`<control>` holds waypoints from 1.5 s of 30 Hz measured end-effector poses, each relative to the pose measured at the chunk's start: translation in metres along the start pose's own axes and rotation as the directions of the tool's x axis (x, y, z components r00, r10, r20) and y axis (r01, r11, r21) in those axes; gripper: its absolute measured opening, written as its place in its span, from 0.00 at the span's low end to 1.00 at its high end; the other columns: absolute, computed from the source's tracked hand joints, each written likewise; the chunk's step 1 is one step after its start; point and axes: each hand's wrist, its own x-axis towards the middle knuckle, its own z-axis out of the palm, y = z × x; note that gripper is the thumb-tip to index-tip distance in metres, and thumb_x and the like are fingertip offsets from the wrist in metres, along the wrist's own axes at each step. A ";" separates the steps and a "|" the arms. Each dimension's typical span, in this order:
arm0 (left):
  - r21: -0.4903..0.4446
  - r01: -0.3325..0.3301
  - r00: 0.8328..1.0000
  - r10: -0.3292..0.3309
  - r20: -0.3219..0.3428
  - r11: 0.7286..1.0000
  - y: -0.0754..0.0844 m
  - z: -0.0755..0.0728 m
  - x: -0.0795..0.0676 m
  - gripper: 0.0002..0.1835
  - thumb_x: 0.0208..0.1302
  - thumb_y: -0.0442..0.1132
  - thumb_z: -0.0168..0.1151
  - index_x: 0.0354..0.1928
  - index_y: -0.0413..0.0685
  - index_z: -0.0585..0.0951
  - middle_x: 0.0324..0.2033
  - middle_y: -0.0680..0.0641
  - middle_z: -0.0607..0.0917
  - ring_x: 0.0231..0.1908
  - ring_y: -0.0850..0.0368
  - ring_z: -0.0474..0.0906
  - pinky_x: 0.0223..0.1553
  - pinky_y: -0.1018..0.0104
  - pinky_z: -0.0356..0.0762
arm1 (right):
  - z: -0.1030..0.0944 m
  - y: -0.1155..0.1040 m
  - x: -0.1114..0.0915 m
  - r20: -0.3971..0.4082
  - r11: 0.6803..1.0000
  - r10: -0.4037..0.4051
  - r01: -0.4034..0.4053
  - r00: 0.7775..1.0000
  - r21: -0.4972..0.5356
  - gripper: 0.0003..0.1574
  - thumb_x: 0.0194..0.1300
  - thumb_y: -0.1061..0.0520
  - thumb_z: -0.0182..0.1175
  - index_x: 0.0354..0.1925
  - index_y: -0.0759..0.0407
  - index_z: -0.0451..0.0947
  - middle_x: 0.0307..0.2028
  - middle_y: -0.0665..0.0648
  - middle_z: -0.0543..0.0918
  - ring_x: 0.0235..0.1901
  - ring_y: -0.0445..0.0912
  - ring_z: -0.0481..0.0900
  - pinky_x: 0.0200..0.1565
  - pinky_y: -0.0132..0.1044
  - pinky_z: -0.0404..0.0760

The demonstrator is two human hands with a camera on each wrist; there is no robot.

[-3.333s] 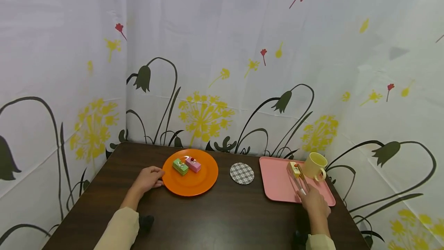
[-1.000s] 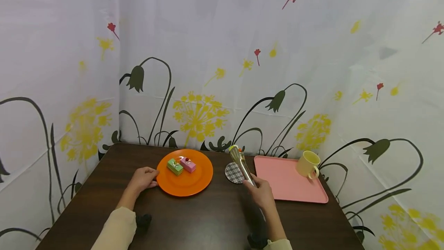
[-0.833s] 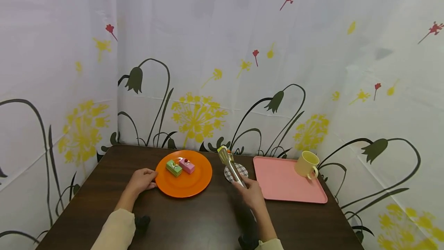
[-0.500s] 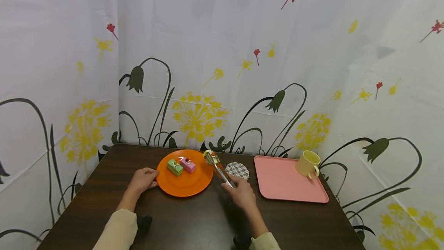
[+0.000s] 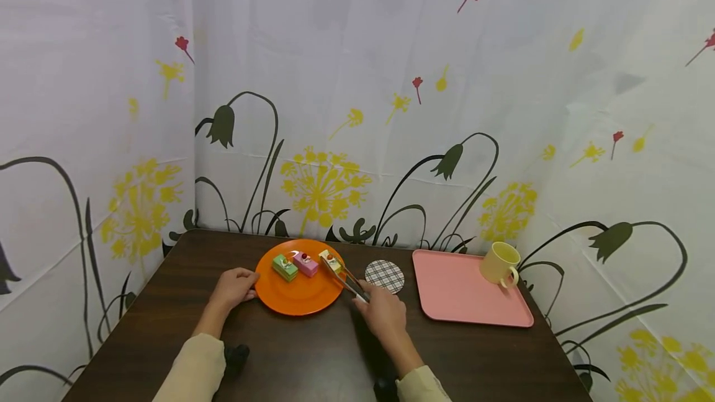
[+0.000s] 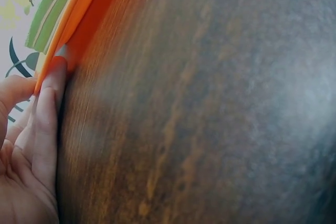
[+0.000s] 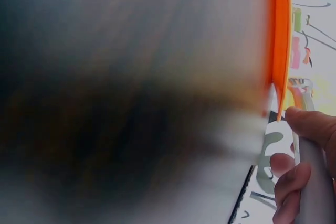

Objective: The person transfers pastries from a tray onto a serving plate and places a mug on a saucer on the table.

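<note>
My left hand [image 5: 233, 287] pinches the left rim of an orange plate [image 5: 296, 303], thumb on top and fingers underneath in the left wrist view. A green toy cake slice [image 5: 285, 267] and a pink toy cake slice [image 5: 305, 263] sit side by side on that plate. My right hand [image 5: 384, 310] grips metal tongs [image 5: 352, 287], which reach over the plate's right edge. Between the tongs' tips is a yellow toy cake slice [image 5: 331, 261] with a red dot on top, beside the pink one. Whether it touches the plate I cannot tell.
A round checked coaster [image 5: 384, 276] lies right of the plate. Farther right, a pink tray [image 5: 463, 290] bears a yellow mug [image 5: 499, 263] at its back right. A flower-printed curtain [image 5: 357, 79] stands behind the dark wooden table [image 5: 301, 358].
The right hand has carried the yellow cake slice in the tongs from the pink tray, leftward past the coaster, and lowered it at the plate's right side. The left hand keeps its hold.
</note>
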 end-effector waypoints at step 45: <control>-0.032 0.041 0.999 -0.040 0.032 0.999 -0.001 -0.002 0.005 0.24 0.83 0.44 0.55 0.64 0.26 0.75 0.41 0.41 0.86 0.30 0.65 0.85 0.36 0.73 0.88 | -0.026 0.002 -0.013 -0.021 0.997 0.074 -0.074 0.997 0.024 0.44 0.59 0.36 0.80 0.72 0.30 0.78 0.28 0.43 0.83 0.31 0.52 0.85 0.29 0.51 0.76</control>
